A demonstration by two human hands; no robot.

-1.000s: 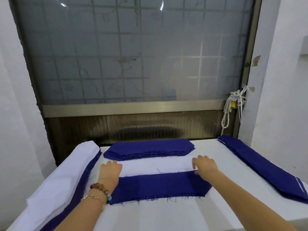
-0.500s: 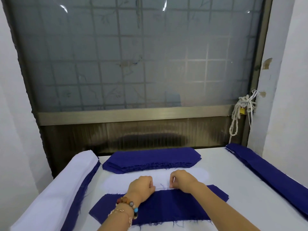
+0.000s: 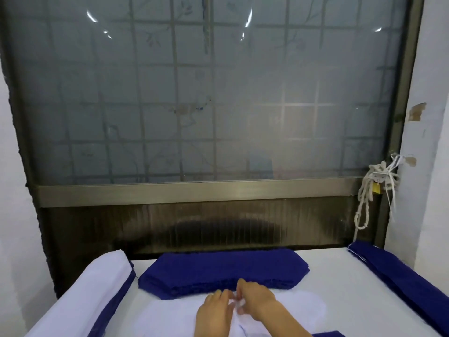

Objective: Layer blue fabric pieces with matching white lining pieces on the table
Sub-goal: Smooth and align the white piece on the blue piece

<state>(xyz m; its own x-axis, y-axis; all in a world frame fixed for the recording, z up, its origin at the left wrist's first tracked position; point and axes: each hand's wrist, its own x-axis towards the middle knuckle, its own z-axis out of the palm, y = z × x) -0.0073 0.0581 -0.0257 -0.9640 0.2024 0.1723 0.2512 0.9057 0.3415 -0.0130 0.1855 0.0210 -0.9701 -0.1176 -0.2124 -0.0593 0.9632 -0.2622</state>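
Note:
A white lining piece (image 3: 301,308) lies across the white table (image 3: 340,271) at the bottom of the view. My left hand (image 3: 213,314) and my right hand (image 3: 258,301) meet at its middle, fingers curled, pinching the lining, which wrinkles between them. Only a sliver of the blue fabric piece (image 3: 328,334) shows at the bottom edge, near side of the lining. A stack of matching blue pieces (image 3: 223,269) sits just beyond my hands.
A pile of white fabric (image 3: 82,300) over blue cloth runs along the table's left edge. A long stack of blue strips (image 3: 401,283) lies along the right edge. A frosted window and dark panel stand behind the table; a knotted rope (image 3: 374,188) hangs at right.
The camera has tilted up, so the blue piece has dropped almost out of view. My hands have come closer together and moved onto the lining's middle, bunching it.

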